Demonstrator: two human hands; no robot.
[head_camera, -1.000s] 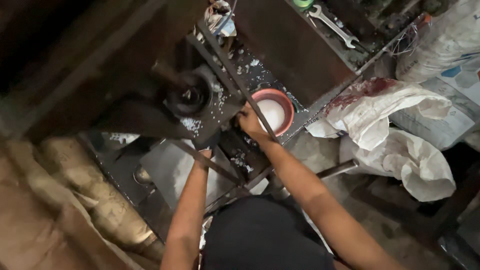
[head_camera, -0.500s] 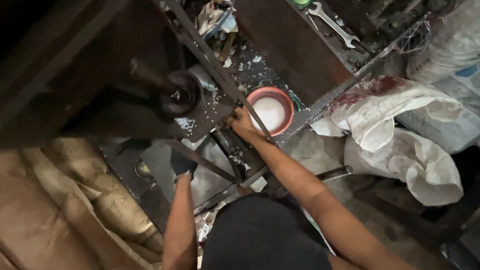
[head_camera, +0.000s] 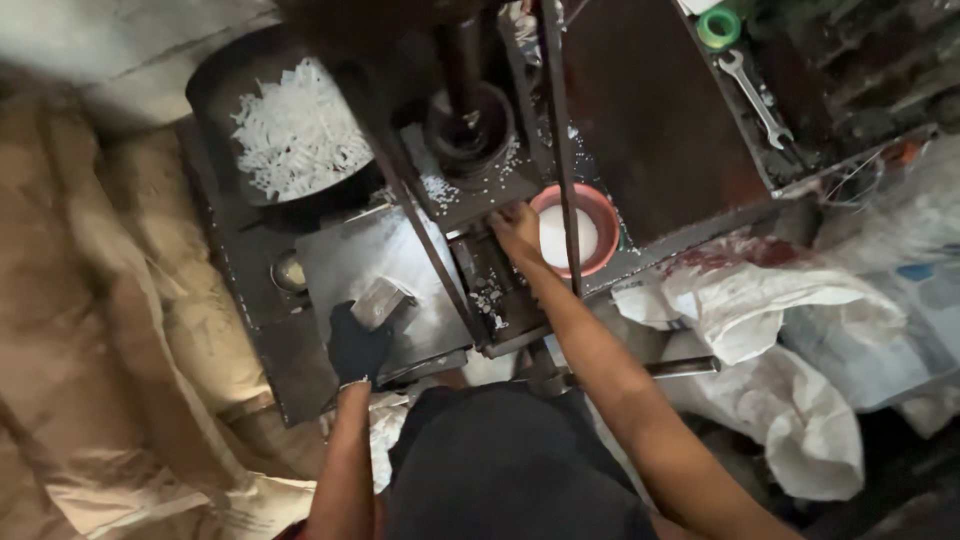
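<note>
View from above of a person at a dark, grimy metal press in a dim workshop. At the far left, brown sacks (head_camera: 110, 330) lie piled against the machine. Above them sits a round dark pan (head_camera: 290, 130) heaped with white plastic shreds (head_camera: 295, 135). Just below the pan, a flat metal plate (head_camera: 375, 275) forms the front of the machine bed. The left hand (head_camera: 358, 345), in a black glove, rests at the near edge of this plate, its fingers closed around a small grey metal block (head_camera: 380, 300) that lies on the plate. In the centre, a dark round socket of the press (head_camera: 470, 130) sits under a vertical shaft, with white granules scattered around it. A thin steel rod (head_camera: 562, 150) runs down across the scene. The right hand (head_camera: 518, 230), bare, reaches forward to the machine part just below the socket; its fingers are curled down on the metal, but whether they grip anything cannot be told. Just to its right, touching distance away, stands a round pink bowl (head_camera: 605, 225) holding white material. Further right, a spanner (head_camera: 755, 95) and a green tape roll (head_camera: 718, 27) lie on a dark surface, and crumpled white sacks (head_camera: 790, 330) fill the lower right
</note>
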